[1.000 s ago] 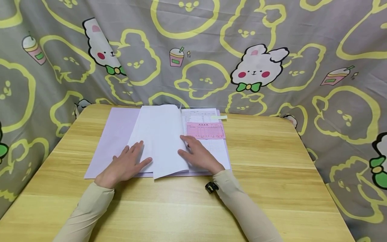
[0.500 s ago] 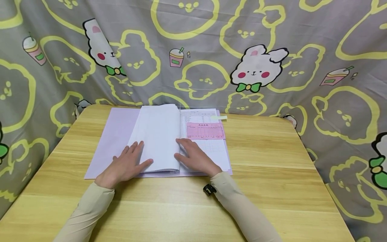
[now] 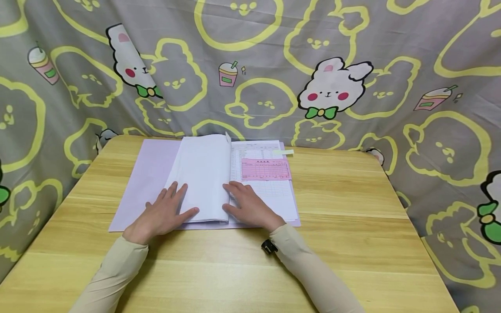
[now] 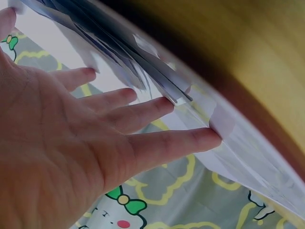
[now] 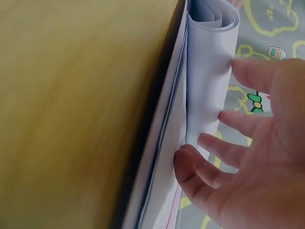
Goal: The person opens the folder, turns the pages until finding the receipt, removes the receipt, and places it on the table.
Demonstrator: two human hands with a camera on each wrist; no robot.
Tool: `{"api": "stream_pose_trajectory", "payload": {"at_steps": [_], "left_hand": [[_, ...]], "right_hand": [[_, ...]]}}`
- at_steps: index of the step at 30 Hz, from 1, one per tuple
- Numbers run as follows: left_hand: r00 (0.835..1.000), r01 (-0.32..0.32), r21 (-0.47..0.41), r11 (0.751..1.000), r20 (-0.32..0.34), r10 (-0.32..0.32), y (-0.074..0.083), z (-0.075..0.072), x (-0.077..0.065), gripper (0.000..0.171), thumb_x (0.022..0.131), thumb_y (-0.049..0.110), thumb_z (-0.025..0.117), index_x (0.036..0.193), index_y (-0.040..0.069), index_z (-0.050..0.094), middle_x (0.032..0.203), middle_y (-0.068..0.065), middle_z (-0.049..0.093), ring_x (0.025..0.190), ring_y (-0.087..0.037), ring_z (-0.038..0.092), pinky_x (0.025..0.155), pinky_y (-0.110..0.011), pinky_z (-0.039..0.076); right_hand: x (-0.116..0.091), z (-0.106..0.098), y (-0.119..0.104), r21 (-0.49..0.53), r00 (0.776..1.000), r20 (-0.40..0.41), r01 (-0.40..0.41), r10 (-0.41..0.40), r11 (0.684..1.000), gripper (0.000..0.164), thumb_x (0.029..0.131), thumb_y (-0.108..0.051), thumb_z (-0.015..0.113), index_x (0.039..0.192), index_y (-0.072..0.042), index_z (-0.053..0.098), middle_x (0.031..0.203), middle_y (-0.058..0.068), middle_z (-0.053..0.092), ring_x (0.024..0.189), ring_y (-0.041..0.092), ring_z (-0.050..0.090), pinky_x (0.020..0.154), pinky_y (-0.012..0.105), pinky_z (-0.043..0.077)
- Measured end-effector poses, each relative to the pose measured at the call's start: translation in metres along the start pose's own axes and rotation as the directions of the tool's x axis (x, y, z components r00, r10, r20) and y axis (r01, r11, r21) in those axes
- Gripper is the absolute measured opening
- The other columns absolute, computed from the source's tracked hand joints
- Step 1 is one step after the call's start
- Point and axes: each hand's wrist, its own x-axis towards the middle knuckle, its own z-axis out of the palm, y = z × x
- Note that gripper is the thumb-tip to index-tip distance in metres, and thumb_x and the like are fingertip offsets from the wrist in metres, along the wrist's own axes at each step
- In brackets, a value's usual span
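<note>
A pale purple folder point(image 3: 135, 187) lies spread on the table, with a turned stack of white pages point(image 3: 203, 174) folded over to its left side. My left hand point(image 3: 160, 215) rests with fingers spread on the lower left of those pages and the folder's cover. In the left wrist view its fingertips touch the sheets. My right hand point(image 3: 252, 206) touches the curved fold of the stack with extended fingertips. The right wrist view shows the rolled pages point(image 5: 209, 62) bulging beside those fingers. Printed forms point(image 3: 250, 150) and a pink slip point(image 3: 265, 169) lie on the right side.
A pale green sticky tab point(image 3: 283, 152) sticks out past the forms' right edge. The folder is near the back of the wooden table point(image 3: 352, 217). Behind it hangs a grey curtain point(image 3: 266, 56) with cartoon prints. A small black device point(image 3: 268, 247) sits at the right wrist.
A loose sheet that hung over the front edge has joined the folded stack. My right hand has slid left and slightly nearer, pushing the fold left. The left hand has stayed put.
</note>
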Motion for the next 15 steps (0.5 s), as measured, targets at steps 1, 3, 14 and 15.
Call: {"api": "stream_pose_trajectory", "payload": {"at_steps": [1,3,14,15], "left_hand": [[1.0,0.0,0.0,1.0,-0.001,0.0,0.0,0.0001,0.0001,0.102,0.095,0.077,0.042,0.163,0.005,0.021,0.166,-0.032,0.012,0.146,-0.063,0.018,0.097,-0.089,0.02],[1.0,0.001,0.001,1.0,-0.002,-0.001,-0.0001,0.0005,0.0004,0.103,0.094,0.078,0.043,0.163,0.005,0.021,0.166,-0.032,0.011,0.146,-0.063,0.018,0.097,-0.089,0.02],[1.0,-0.023,0.059,0.998,-0.014,0.024,-0.0001,0.0028,0.001,0.102,0.091,0.075,0.055,0.161,0.006,0.029,0.165,-0.034,0.016,0.144,-0.064,0.022,0.093,-0.091,0.023],[1.0,-0.027,0.066,0.997,-0.013,0.028,0.0,0.003,0.0009,0.1,0.091,0.074,0.056,0.16,0.007,0.031,0.164,-0.033,0.017,0.144,-0.064,0.022,0.092,-0.091,0.024]], "right_hand": [[-0.0001,0.0003,-0.0006,-0.009,1.0,0.003,0.0,0.0,1.0,0.063,0.103,-0.039,0.06,0.158,-0.018,0.039,0.165,0.007,0.034,0.146,0.031,0.037,0.118,0.047,0.035],[-0.0001,0.0011,-0.0013,-0.029,1.0,0.008,0.0,0.0,1.0,0.062,0.103,-0.038,0.06,0.158,-0.019,0.04,0.165,0.007,0.033,0.145,0.031,0.038,0.118,0.046,0.037],[-0.0009,0.0004,-0.0058,-0.103,0.999,0.049,0.009,-0.004,0.995,0.06,0.1,-0.038,0.064,0.156,-0.023,0.045,0.165,0.009,0.034,0.142,0.032,0.041,0.116,0.047,0.039],[-0.0009,0.0,-0.0057,-0.103,0.999,0.051,0.011,-0.005,0.995,0.061,0.1,-0.038,0.065,0.155,-0.023,0.046,0.165,0.009,0.034,0.142,0.032,0.041,0.116,0.047,0.039]]}}
